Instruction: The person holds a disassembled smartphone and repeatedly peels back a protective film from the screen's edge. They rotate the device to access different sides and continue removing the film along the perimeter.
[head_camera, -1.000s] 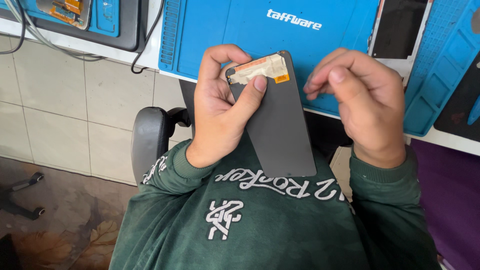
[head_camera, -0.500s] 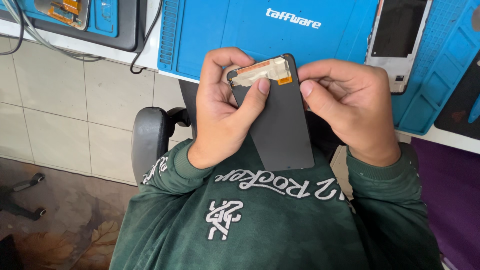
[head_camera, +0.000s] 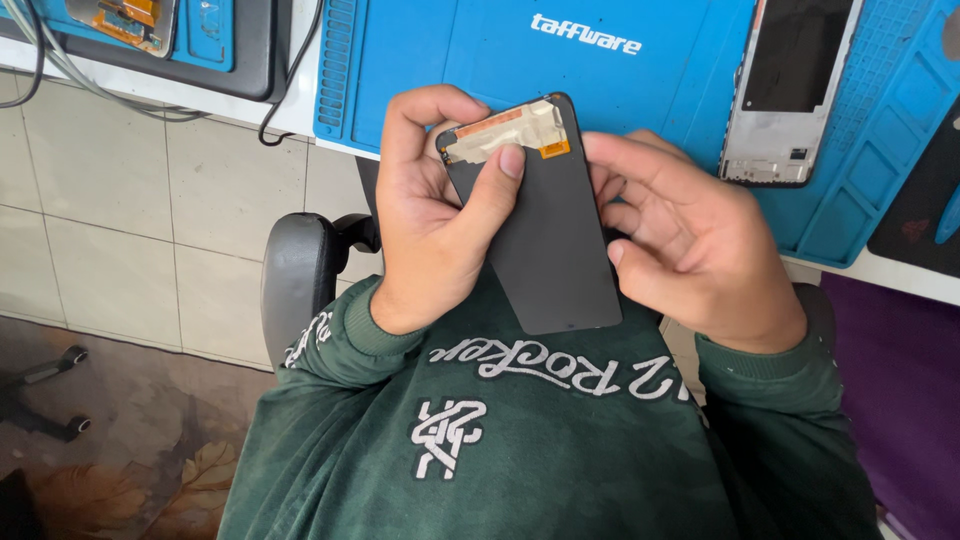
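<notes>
- A dark phone screen panel (head_camera: 548, 240) is held up between both hands above the person's lap, in front of the near edge of the bench, not resting on it.
- The left hand (head_camera: 440, 215) grips the panel's left side, its thumb pressed on the upper face just below the flex strip (head_camera: 505, 130).
- The right hand (head_camera: 690, 235) closes on the right edge, fingers curled behind it.
- The panel is a flat, matte grey rectangle with rounded corners; its top end carries a tan, papery strip with an orange tab.
- A blue mat (head_camera: 600, 70) with ribbed edges covers the bench; a silver phone frame (head_camera: 790, 90) lies on it toward the right.
</notes>
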